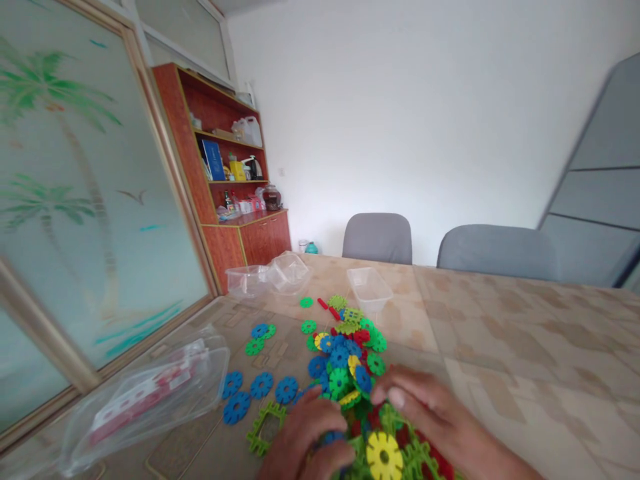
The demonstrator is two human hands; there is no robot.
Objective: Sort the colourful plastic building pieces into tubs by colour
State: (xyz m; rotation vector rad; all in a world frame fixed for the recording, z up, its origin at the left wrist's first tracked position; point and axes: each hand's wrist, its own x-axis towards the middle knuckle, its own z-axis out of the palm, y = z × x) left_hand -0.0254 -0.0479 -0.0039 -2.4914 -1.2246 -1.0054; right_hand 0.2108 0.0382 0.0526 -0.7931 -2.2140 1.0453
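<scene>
A loose heap of plastic snap-together disc pieces lies in front of me. Over its near left side is my left hand (313, 437), curved, with a gap between thumb and fingers and a blue notched disc (334, 438) close beneath. My right hand (430, 407) is cupped against the heap's right side, fingers bent over the pieces; no piece is plainly gripped, and the fingertips are partly hidden. Between the hands lie a yellow notched disc (385, 456) and light-green toothed pieces (417, 453). Left of my left hand is a light-green square frame piece (264, 427).
Several blue discs (261, 385) lie left of the heap. A clear plastic bag (207, 393) with a red-and-white item is at the left. Clear plastic tubs (290, 272) and another tub (370, 287) stand farther back. Grey chairs (377, 237) line the far table edge.
</scene>
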